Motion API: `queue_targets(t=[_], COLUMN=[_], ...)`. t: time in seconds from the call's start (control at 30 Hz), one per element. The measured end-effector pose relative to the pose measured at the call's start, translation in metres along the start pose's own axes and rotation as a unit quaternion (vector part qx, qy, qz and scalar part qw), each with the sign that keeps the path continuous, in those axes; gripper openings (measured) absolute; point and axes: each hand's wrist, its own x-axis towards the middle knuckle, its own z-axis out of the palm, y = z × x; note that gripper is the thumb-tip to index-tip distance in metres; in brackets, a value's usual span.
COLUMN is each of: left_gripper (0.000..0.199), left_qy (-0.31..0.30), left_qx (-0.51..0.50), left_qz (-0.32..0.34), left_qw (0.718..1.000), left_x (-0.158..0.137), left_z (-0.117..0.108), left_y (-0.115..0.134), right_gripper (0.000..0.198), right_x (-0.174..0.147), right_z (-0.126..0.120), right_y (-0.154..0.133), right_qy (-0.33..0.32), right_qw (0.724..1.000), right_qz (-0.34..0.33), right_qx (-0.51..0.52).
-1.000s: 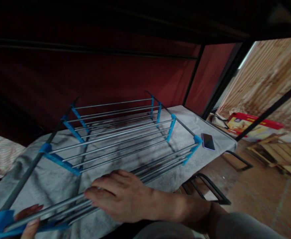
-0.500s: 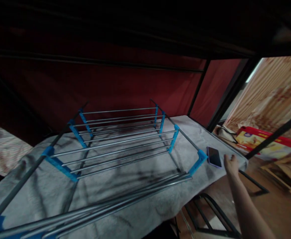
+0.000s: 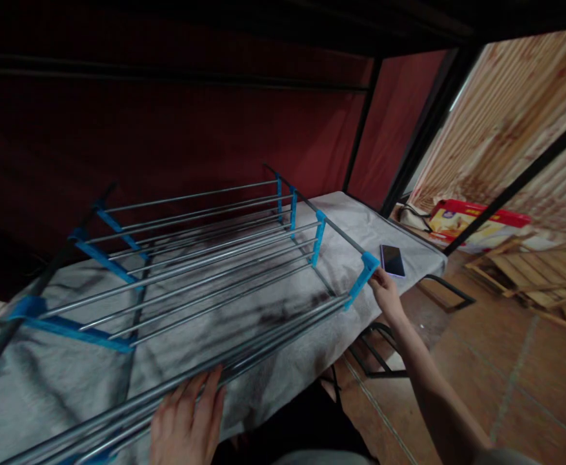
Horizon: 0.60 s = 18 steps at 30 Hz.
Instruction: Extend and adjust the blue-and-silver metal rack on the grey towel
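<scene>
A shoe rack of thin metal rods [image 3: 205, 258] with blue plastic brackets lies on its side on a pale grey cloth [image 3: 350, 226] that covers a low surface. My left hand [image 3: 186, 423] rests flat on the nearest bundle of rods at the bottom edge, fingers apart. My right hand [image 3: 386, 290] reaches out to the right and its fingertips grip the near right blue bracket [image 3: 361, 279]. A phone [image 3: 392, 260] lies face up on the cloth just beyond that hand.
A dark red fabric wall stands behind the rack, and black frame bars [image 3: 411, 148] cross overhead and at the right. A black metal frame [image 3: 384, 352] lies on the brown tiled floor below. A red and yellow box [image 3: 476, 223] and wooden slats [image 3: 529, 271] sit at the right.
My right hand has moved from beside the phone back to the blue bracket and taken hold of it. My left hand has come into view on the front rods. The view has swung slightly.
</scene>
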Motion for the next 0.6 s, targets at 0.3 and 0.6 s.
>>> queue_targets(t=[0.3,0.6], left_gripper=[0.052,0.056], left_qy=[0.053,-0.302], left_qx=[0.077,-0.196], left_qz=[-0.002,-0.095], left_qw=[0.996,0.928], left_x=[0.046,0.124], left_z=[-0.005,0.044], left_y=[0.018,-0.056], right_gripper=[0.046,0.046], right_x=[-0.047,-0.053], right_z=[0.014,0.015], right_y=[-0.03,-0.034], right_qy=[-0.105,-0.122], right_qw=[0.99,0.987], right_qz=[0.022,0.028], right_qx=[0.093,0.104])
